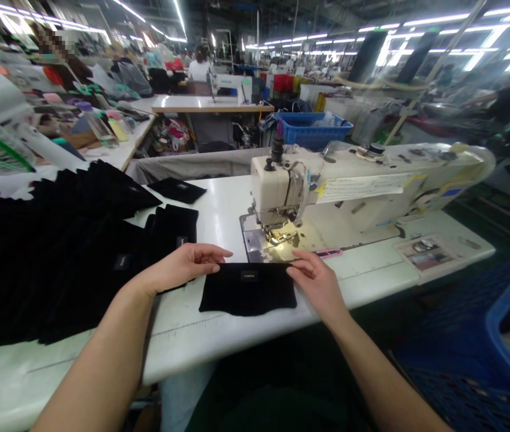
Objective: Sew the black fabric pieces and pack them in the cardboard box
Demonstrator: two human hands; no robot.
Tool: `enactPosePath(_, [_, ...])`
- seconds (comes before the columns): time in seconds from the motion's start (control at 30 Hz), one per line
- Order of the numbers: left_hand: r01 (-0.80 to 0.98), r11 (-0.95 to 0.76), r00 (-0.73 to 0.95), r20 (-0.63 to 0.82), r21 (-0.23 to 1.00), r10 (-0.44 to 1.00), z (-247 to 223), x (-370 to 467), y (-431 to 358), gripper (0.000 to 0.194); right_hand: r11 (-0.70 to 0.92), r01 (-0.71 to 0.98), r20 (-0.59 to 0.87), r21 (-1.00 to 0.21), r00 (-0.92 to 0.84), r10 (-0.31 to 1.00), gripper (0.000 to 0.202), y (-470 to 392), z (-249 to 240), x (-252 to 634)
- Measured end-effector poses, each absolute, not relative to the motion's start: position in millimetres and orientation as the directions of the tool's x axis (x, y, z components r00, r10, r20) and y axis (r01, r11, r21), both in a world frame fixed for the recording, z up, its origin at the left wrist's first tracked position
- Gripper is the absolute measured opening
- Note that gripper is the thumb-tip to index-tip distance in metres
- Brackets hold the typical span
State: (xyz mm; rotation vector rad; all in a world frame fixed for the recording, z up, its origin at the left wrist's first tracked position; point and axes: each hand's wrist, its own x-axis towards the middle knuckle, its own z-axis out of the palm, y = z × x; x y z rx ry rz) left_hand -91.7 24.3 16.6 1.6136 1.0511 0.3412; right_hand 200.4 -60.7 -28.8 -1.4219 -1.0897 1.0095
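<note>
A black fabric piece point(248, 297) with a small label near its top edge lies at the front of the white sewing table point(219, 342). My left hand point(192, 262) pinches its upper left corner between thumb and fingers. At the upper right corner, my right hand point(315, 279) grips the same piece in a pinch. Just beyond the fabric stands a sewing machine point(277, 186), its lamp lighting the needle plate point(261, 240). Many black pieces point(79, 252) are heaped to the left, some with labels showing. One separate black piece point(178, 189) lies behind them.
A blue crate point(475, 348) stands at the lower right, below the table edge. A small tray point(430, 252) sits on the table's right part. Behind are a blue basket point(313, 131), another sewing machine point(232, 87) and a person in white point(199, 69).
</note>
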Motion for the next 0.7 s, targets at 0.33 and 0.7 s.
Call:
enactPosePath(0.33, [0.437,0.017,0.555,-0.284,0.899,0.782,19.1,-97.5,25.0,0.045,-0.071,0.11,-0.041,-0.991,0.255,0.966,0.037,-54.1,-30.8,201.2])
enactPosePath(0.7, [0.418,0.009,0.543,-0.257,0.908,0.799,16.7,-98.7,25.5,0.045,-0.096,0.087,-0.073,-0.992,0.234,0.969,0.038,-52.8,-25.8,199.6])
